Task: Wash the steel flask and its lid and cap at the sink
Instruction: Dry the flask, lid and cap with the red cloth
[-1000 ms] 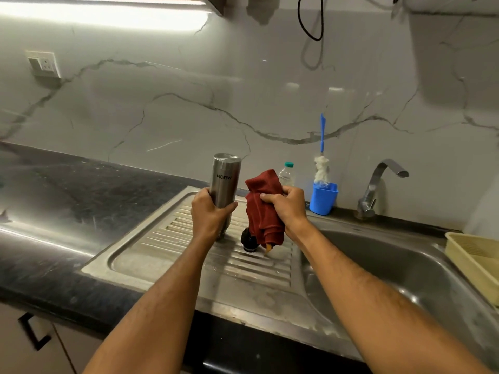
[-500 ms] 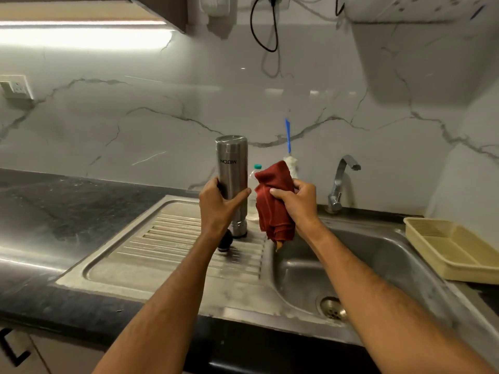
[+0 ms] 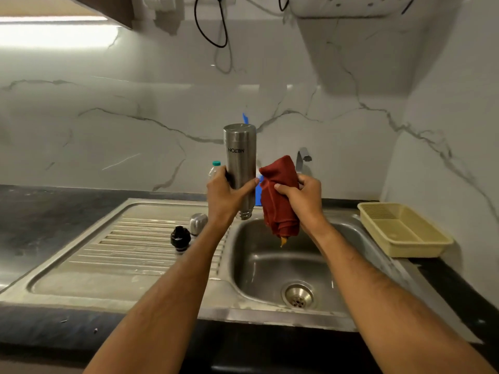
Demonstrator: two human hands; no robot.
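Moved: both hands and the flask now sit over the basin's near-left rim rather than over the drainboard, and the black lid and steel cap lie uncovered on the ribs.
Left fingers: wrapped round the lower half of the steel flask (image 3: 239,163), thumb pressed across its front.
Left hand (image 3: 225,197): holds the flask mouth-down, lettering inverted, upright.
Right fingers: bunched tight on the red cloth (image 3: 279,195), thumb on its front fold.
Right hand (image 3: 303,201): at 3 o'clock of the flask; cloth just beside the flask, contact unclear.
Black lid (image 3: 180,238): on the drainboard (image 3: 113,255), at 8 o'clock of the flask's mouth.
Steel cap (image 3: 198,223): just beside the lid, at its 1 o'clock.
Sink basin (image 3: 272,268): below the cloth, drain at its 5 o'clock.
Tap (image 3: 303,157): behind the cloth, at 12 o'clock.
Yellow tray (image 3: 402,229): on the counter at 3 o'clock of the basin.
Plastic bottle (image 3: 214,168): behind the left hand.
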